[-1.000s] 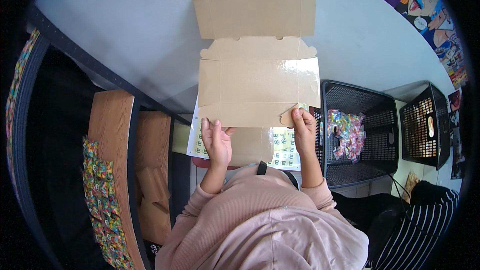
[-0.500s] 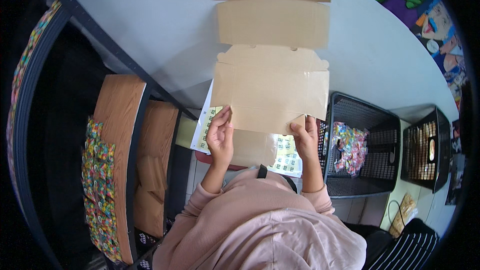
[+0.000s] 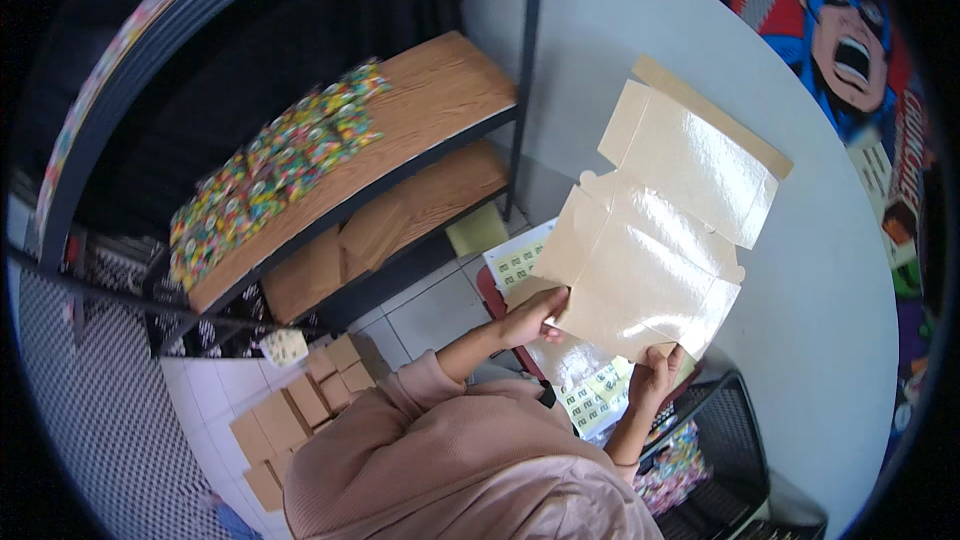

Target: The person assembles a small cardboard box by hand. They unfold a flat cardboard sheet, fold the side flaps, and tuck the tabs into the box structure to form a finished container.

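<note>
A flat, unfolded brown cardboard box [image 3: 655,265] is held up in front of me, its creased panels and lid flap spread out and its surface shiny with light. My left hand [image 3: 537,317] grips the near left corner between thumb and fingers. At the near right corner my right hand [image 3: 655,372] pinches a small flap, with the thumb on top. Beneath the box lie sheets of printed yellow labels [image 3: 597,402], partly covered by the cardboard. A dark red surface [image 3: 490,292] shows under the sheets.
On my left, a wooden shelf [image 3: 440,75] carries packs of colourful sweets [image 3: 285,165], with flat cardboard [image 3: 375,232] on the level below. Folded brown boxes [image 3: 285,420] stand on the floor. A black basket [image 3: 745,440] with wrapped sweets [image 3: 675,470] is at lower right, beside a white wall [image 3: 820,270].
My view has turned left, bringing the shelf and the floor boxes further into sight. Both hands still hold the cardboard box, which now appears tilted and catches more light.
</note>
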The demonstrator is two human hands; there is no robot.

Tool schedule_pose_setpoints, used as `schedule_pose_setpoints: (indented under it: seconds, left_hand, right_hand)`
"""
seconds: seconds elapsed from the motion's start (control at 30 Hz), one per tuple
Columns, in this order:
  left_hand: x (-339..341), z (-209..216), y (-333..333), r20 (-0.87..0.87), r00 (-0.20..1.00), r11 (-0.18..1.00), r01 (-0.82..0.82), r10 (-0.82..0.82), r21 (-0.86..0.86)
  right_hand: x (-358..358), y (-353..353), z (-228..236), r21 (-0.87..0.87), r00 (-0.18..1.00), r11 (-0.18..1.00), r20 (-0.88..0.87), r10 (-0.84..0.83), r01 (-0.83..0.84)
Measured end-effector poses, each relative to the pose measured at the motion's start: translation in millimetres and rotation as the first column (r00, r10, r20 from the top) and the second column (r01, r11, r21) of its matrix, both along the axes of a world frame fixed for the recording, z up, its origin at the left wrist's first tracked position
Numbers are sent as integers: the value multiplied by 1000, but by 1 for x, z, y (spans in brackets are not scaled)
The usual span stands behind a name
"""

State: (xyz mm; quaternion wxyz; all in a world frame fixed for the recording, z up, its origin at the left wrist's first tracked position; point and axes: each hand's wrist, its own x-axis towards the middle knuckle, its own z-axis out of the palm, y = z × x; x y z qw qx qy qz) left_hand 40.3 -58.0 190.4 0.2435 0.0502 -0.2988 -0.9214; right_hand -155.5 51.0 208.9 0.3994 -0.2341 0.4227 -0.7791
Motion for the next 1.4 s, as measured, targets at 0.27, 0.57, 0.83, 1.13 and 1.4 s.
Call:
schedule_pose_setpoints:
  seconds: [0.27, 0.57, 0.83, 1.13, 1.4]
  left_hand:
    - [36, 16, 47, 316, 576, 545, -280, 754, -791]
    - [77, 16, 70, 441, 628, 739, -351, 641, -574]
    - [121, 29, 73, 159, 579, 373, -273, 800, -887]
    - [190, 29, 105, 72, 516, 187, -176, 854, -966]
    - [255, -9, 147, 250, 778, 803, -482, 576, -349]
  right_hand:
    - [7, -15, -18, -19, 959, 959, -8, 283, -283]
    - [41, -14, -6, -36, 925, 924, -14, 381, -381]
    - [87, -1, 3, -88, 928, 927, 49, 369, -364]
    - [123, 11, -24, 328, 966, 915, -28, 259, -236]
    - [191, 48, -2, 246, 919, 886, 123, 375, -394]
